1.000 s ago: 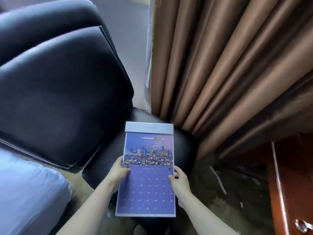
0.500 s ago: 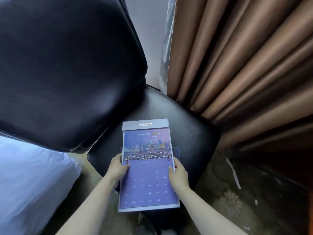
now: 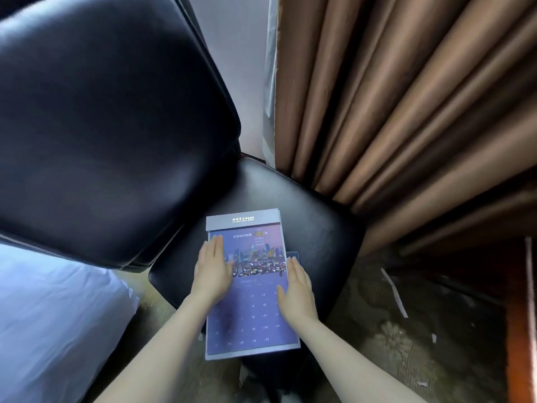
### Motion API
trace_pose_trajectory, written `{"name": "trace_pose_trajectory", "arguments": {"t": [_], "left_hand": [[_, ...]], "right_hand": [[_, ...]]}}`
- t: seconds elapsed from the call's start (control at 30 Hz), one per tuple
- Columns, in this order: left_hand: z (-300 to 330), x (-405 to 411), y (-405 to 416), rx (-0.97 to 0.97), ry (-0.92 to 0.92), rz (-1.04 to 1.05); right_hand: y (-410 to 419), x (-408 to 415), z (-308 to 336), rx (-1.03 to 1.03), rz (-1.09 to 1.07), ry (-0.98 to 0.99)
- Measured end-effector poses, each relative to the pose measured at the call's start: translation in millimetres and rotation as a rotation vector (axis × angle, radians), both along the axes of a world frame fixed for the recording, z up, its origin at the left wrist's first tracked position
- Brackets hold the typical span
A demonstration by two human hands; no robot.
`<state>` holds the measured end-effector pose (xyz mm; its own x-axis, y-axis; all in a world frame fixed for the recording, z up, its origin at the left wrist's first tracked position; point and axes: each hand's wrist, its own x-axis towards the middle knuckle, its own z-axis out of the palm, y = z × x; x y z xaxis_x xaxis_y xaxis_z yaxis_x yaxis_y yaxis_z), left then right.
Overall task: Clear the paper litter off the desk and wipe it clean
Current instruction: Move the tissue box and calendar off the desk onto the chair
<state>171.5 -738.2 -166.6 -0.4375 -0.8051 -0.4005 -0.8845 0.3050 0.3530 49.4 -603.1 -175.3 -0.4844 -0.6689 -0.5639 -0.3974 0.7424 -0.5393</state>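
A purple wall calendar (image 3: 252, 286) lies flat on the black leather chair seat (image 3: 305, 205). The left hand (image 3: 213, 271) rests on it with straight fingers; the right hand (image 3: 296, 292) lies flat along its right edge. Brown curtains (image 3: 406, 112) hang behind.

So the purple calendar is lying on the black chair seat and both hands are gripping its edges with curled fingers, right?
Not quite. The head view shows the purple calendar lying on the black chair seat, but the left hand and right hand rest flat on it, fingers straight, not curled round its edges.
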Motion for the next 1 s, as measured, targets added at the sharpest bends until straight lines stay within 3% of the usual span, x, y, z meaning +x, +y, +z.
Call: {"name": "trace_pose_trajectory", "arguments": {"t": [0.23,0.5,1.0], "left_hand": [[74,-31,-7,-0.212,-0.031,-0.314],[149,-90,14,-0.409,0.081,-0.619],[191,-223,208,-0.408,0.258,-1.101]], "right_hand": [[9,-18,68,-0.115,-0.103,0.124],[56,-48,142,-0.218,-0.300,0.321],[265,-107,191,-0.141,-0.752,0.578]]}}
